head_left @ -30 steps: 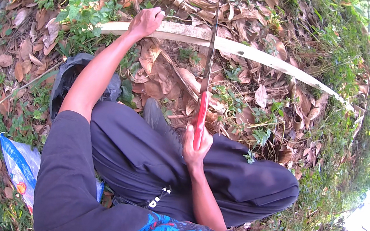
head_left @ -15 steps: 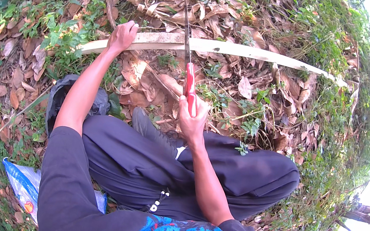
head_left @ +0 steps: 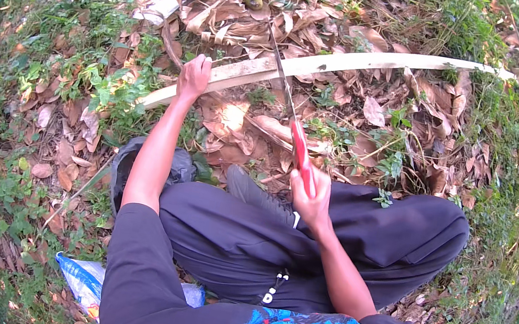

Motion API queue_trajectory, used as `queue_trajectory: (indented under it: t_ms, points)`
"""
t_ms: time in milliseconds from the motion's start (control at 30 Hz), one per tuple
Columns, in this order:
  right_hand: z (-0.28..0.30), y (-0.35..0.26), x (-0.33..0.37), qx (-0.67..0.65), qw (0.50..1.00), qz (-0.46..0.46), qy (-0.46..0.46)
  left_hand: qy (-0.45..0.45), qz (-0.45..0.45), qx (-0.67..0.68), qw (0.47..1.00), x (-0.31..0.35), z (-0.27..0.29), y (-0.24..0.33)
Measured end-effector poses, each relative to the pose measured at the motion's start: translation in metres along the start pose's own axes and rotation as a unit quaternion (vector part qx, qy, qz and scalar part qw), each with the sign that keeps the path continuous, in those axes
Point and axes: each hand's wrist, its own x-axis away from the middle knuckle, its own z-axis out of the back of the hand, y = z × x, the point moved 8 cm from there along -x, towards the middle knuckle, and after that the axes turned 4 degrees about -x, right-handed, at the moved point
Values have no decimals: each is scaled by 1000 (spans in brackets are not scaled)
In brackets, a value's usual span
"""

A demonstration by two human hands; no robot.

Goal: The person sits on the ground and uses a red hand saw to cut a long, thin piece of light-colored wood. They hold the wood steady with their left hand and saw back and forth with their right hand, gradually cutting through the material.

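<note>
A long pale wooden strip [head_left: 357, 61] lies across the leafy ground in front of me. My left hand [head_left: 194, 77] is closed on it near its left end. My right hand [head_left: 311, 197] grips the red handle of a hand saw [head_left: 299, 146]. Its dark, narrow blade lies across the strip, a little right of my left hand, pointing away from me. How deep any cut goes is too small to make out.
Beyond the blade tip sits a small round greenish-brown fruit [head_left: 253, 0] among dry leaves. A dark plastic bag [head_left: 182, 167] lies beside my left forearm. A blue-and-white sack [head_left: 78, 276] is at lower left. My crossed legs [head_left: 389, 240] are close below the saw.
The whole view has shifted and turned somewhat. The saw has drawn back toward me, with more blade between handle and strip. My left hand stays on the strip.
</note>
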Motion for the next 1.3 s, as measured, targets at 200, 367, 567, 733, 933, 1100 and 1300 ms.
queue_trajectory:
  t_ms: [200,367,567,733,933,1100,1300]
  points:
    - [-17,-3,-35,64,997,43,-15,-10,17,48,999,3,2,8]
    - [-10,9,-29,37,999,38,-4,-82,63,49,994,6,2,14]
    - [-11,6,-30,35,999,36,-13,-91,17,36,995,9,3,21]
    - [-14,2,-28,52,997,53,-18,-83,9,37,996,9,5,21]
    - [-12,8,-27,38,998,41,-19,-86,16,35,996,9,5,23]
    - [-9,3,-8,44,999,30,-7,-86,11,28,996,9,5,20]
    - [-3,-6,41,71,997,24,-26,-80,2,36,996,10,4,22]
